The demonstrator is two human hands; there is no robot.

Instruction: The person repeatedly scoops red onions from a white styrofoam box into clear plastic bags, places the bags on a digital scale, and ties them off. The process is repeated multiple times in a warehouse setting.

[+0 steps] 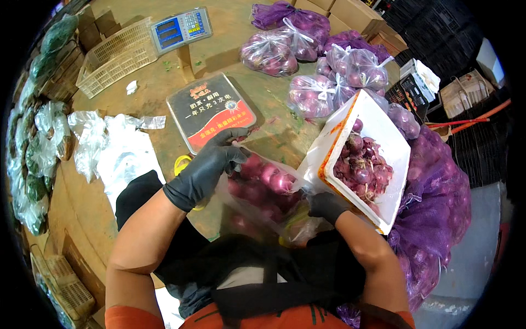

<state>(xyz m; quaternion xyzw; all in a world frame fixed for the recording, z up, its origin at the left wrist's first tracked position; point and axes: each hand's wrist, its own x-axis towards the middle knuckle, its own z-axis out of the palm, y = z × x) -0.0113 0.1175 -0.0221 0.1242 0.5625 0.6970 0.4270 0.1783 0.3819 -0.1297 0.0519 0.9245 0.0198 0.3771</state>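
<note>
A clear plastic bag of red onions (263, 197) hangs between my two hands, above the floor and close to my lap. My left hand (209, 164), in a black glove, grips the bag's upper left edge. On the right side of the same bag, my right hand (326, 205), also gloved in black, holds its rim; the fingers are partly hidden. A white foam box (370, 205) with loose onions and skins (363, 170) stands tilted just right of my right hand. The flat platform of a digital scale (211, 111) lies beyond my left hand.
Tied bags of onions (310, 96) stand at the back right, and large purple mesh sacks of onions (431, 197) lie at right. A plastic crate (117, 57) sits at back left. White plastic bags (127, 156) and bagged green produce (35, 154) lie at left.
</note>
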